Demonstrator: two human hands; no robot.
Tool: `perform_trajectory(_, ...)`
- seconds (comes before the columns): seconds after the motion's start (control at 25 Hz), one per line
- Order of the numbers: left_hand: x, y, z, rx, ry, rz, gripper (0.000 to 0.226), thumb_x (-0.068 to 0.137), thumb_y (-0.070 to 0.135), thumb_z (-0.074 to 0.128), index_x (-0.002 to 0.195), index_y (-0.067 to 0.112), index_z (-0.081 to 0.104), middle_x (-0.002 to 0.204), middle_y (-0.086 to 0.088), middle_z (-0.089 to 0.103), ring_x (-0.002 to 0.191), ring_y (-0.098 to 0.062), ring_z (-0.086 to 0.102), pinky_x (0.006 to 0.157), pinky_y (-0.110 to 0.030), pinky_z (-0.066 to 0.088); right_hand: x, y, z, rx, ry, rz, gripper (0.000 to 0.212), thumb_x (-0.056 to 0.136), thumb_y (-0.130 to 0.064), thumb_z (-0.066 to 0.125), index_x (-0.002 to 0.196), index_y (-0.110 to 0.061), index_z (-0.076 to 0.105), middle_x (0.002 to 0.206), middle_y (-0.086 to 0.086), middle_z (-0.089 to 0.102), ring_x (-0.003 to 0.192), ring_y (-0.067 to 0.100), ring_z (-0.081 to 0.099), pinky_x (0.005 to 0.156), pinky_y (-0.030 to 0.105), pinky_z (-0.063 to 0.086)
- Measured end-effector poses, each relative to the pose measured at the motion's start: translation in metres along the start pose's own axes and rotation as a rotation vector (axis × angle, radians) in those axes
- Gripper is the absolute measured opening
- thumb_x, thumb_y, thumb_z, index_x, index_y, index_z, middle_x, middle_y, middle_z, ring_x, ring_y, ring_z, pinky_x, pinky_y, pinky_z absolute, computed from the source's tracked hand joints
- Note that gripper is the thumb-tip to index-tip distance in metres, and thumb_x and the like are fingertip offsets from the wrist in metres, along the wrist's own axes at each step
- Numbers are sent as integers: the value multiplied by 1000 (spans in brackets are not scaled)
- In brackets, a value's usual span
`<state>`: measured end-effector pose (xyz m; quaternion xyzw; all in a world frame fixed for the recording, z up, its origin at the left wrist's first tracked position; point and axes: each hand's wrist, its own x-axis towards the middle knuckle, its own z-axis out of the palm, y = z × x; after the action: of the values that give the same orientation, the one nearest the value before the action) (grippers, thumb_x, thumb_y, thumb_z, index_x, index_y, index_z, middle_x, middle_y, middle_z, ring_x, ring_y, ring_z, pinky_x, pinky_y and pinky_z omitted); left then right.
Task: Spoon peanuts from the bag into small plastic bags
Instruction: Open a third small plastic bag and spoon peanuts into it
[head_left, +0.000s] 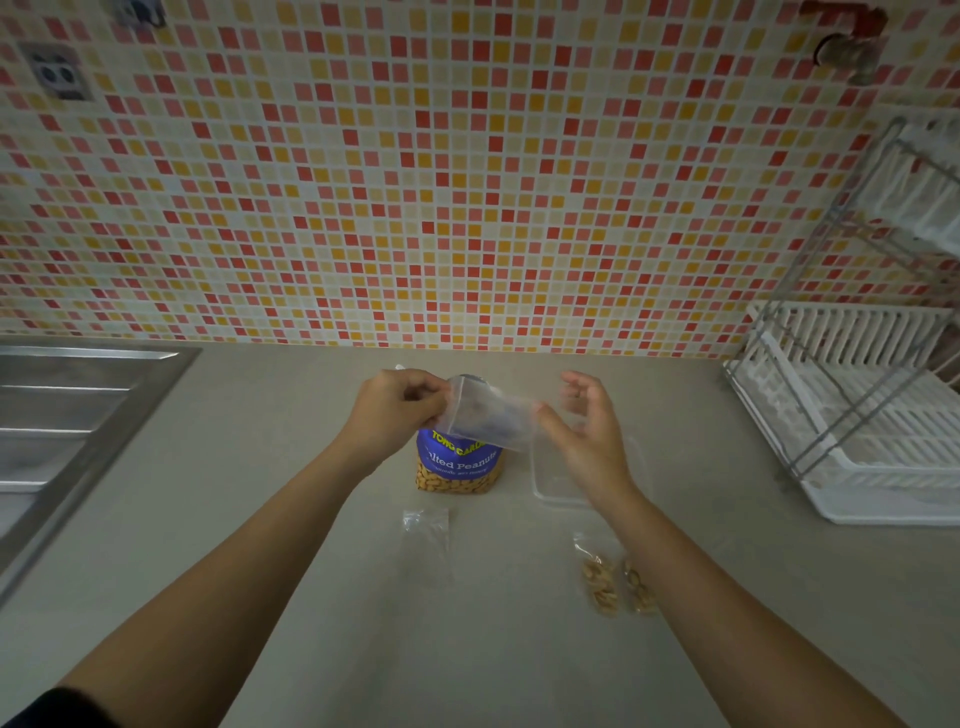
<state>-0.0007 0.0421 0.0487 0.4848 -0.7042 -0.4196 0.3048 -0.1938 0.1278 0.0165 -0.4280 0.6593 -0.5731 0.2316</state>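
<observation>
A blue bag of salted peanuts (458, 467) stands upright on the counter, its top hidden behind an empty small clear plastic bag (488, 415) held in the air in front of it. My left hand (395, 410) pinches the bag's left edge. My right hand (587, 421) is at the bag's right end, thumb touching it, fingers spread and blurred. Another empty small bag (426, 530) lies flat below the peanut bag. Two small bags with peanuts (615, 584) lie at the lower right, beside my right forearm. No spoon is visible.
A clear plastic lid or tray (556, 478) lies under my right wrist. A steel sink drainboard (67, 415) is at the left. A white dish rack (857, 415) stands at the right. The tiled wall rises behind the beige counter (467, 623).
</observation>
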Motion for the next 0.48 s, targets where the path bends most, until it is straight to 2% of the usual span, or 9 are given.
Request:
perform_trajectory(0.08, 7, 4, -5, 11, -33, 15, 11, 86, 9, 61, 88, 15, 69, 82, -10, 71, 77, -20, 68, 68, -29, 58, 7, -7, 0, -305, -85, -327, 57, 74, -42, 67, 123, -17, 50, 118, -9, 49, 109, 6, 47, 93, 6, 32)
perform_trajectory(0.16, 11, 8, -6, 20, -48, 23, 13, 85, 9, 61, 82, 19, 68, 78, -7, 71, 70, -14, 68, 61, -21, 57, 15, -18, 5, -531, -260, -450, 72, 70, -52, 69, 129, -17, 47, 130, -4, 49, 120, 10, 43, 103, 21, 31)
perform_trajectory(0.24, 13, 9, -1, 15, -43, 28, 14, 82, 8, 62, 78, 19, 69, 73, -5, 71, 63, -11, 67, 56, -15, 54, 19, -23, 16, -683, -360, -463, 85, 65, -57, 72, 134, -17, 42, 136, 0, 47, 124, 16, 42, 105, 30, 31)
perform_trajectory(0.32, 15, 7, 5, 19, -31, 29, 12, 80, 8, 63, 78, 17, 70, 71, -7, 71, 64, -15, 66, 58, -18, 54, 20, -21, 26, -718, -373, -459, 88, 62, -57, 74, 134, -18, 42, 133, 0, 50, 122, 18, 44, 103, 31, 33)
perform_trajectory(0.48, 22, 2, 9, 49, -19, 48, 7, 78, 10, 65, 77, 14, 71, 66, -6, 70, 64, -17, 67, 61, -21, 54, 25, -14, 34, -624, -369, -432, 73, 65, -48, 75, 128, -20, 49, 120, -2, 56, 111, 16, 48, 94, 27, 38)
